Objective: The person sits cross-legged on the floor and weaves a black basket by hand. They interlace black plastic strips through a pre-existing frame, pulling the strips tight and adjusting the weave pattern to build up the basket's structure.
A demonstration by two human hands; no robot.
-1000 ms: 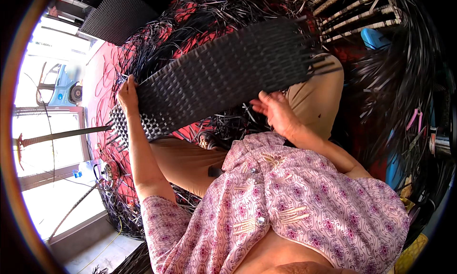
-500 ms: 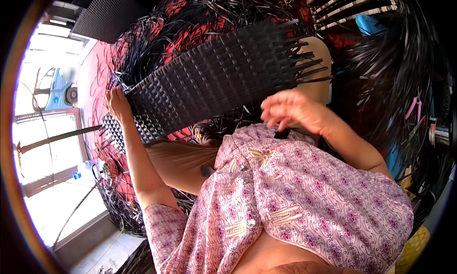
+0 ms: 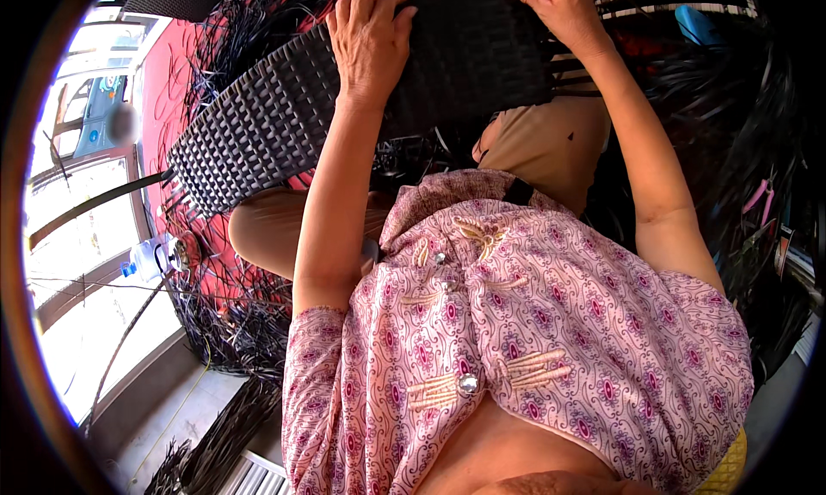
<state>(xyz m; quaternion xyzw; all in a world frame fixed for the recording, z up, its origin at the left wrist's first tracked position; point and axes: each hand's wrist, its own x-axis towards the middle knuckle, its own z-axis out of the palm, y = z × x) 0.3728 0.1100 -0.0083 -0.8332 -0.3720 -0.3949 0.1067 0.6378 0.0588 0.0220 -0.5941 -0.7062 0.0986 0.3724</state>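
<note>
A black flat-strip basketweave panel [image 3: 267, 108] lies slantwise across the seated person's brown trousers [image 3: 546, 138], its far side running up out of view and its left end low, near the window. The left hand [image 3: 368, 48] rests palm down on the panel, fingers somewhat spread and reaching its far edge, thumb set apart; whether the fingertips curl around that edge I cannot tell. The right hand [image 3: 564, 13] is at the panel's right part, thumb stretched toward the left hand and well away from the fingers — these are cut off by the upper border, so what they hold cannot be told.

Loose strips stick out from the panel's right end, and heaps of black strips [image 3: 232, 327] cover much of the red floor covering [image 3: 168, 82]. A clear bottle with a blue cap [image 3: 148, 258] lies by the window. At right hangs a pink-handled hand tool [image 3: 759, 198], with a small printed packet [image 3: 784, 245] below it — any lettering is too small to read. The blue vehicle [image 3: 96, 125] outside carries a bright decal, likewise unreadable. The pink blouse [image 3: 594, 340] bears purple medallions, pale appliqué and a faceted button [image 3: 467, 383].
</note>
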